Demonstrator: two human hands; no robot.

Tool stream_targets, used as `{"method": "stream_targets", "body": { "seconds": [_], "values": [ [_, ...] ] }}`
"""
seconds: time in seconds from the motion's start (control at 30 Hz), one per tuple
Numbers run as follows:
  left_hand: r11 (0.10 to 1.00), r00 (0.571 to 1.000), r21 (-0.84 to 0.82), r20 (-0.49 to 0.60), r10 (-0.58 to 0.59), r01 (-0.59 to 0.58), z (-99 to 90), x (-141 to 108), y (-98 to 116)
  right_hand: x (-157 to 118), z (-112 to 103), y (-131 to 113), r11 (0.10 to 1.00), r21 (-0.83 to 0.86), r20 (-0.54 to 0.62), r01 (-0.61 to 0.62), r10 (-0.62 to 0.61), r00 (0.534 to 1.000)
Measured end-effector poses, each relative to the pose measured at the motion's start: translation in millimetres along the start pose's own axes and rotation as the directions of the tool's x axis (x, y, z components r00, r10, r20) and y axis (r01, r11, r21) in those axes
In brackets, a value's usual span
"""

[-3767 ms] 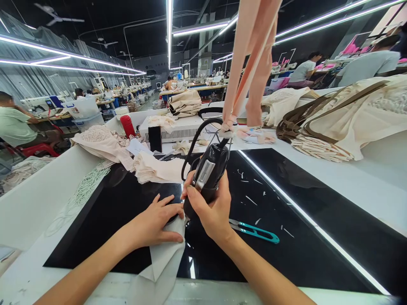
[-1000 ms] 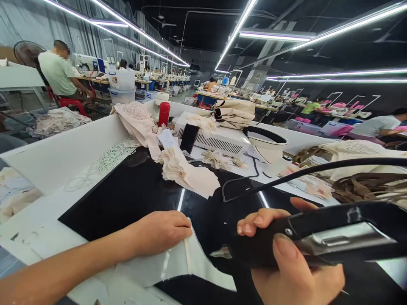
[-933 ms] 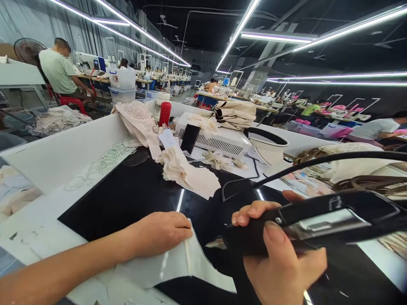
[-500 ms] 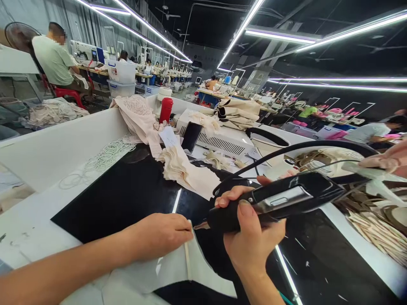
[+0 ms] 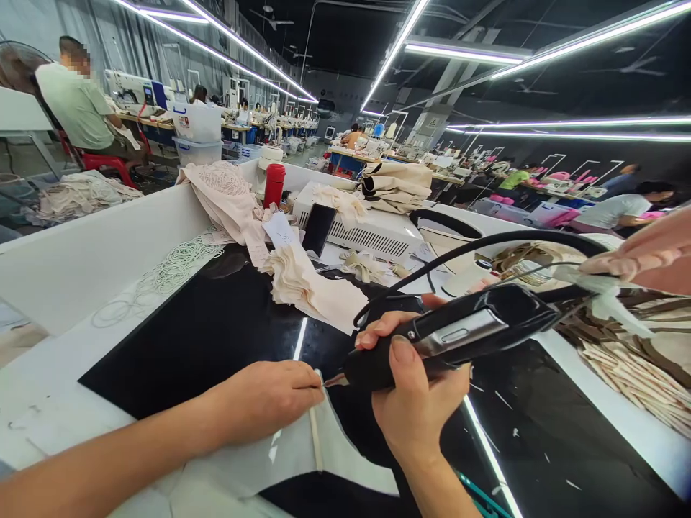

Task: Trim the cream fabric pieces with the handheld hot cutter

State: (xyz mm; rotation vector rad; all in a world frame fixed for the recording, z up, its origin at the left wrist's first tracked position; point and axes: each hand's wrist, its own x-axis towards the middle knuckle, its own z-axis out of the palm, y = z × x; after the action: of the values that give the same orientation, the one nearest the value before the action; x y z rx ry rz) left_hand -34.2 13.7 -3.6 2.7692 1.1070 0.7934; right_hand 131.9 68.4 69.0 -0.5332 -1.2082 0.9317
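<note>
My left hand (image 5: 264,399) is closed, its fingertips pinching the upper edge of a white fabric piece (image 5: 345,457). A narrow cream strip (image 5: 316,439) runs down this piece from my fingertips. My right hand (image 5: 415,403) is wrapped round a black corded handheld tool (image 5: 458,334) with a silver panel on its side. The tool's thin coppery tip (image 5: 335,380) points left and meets the fabric edge right beside my left fingertips; whether they touch I cannot tell. The fabric lies over a glossy black board (image 5: 227,331).
Another person's hand (image 5: 653,252) holds a pale strip at the right, near the tool's looping cable (image 5: 464,248). Cream fabric pieces (image 5: 307,284), a phone (image 5: 318,229), a red bottle (image 5: 274,185) and a white vented box (image 5: 367,237) stand behind. Stacked strips (image 5: 637,374) lie right.
The whole view has shifted slightly, so things appear a little further left. My hands keep their grips, with the tool's tip close to my left fingertips. The other person's hand shows more at right.
</note>
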Motion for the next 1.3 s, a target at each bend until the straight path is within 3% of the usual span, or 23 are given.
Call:
{"method": "stream_targets", "body": {
  "seconds": [1.3],
  "values": [
    [0.999,0.999,-0.022,0.04,-0.03,0.031,-10.3,-1.2,1.0,-11.3,-4.8,-7.6,1.0,0.001,-0.018,-0.004,0.004,1.0]
  ]
}}
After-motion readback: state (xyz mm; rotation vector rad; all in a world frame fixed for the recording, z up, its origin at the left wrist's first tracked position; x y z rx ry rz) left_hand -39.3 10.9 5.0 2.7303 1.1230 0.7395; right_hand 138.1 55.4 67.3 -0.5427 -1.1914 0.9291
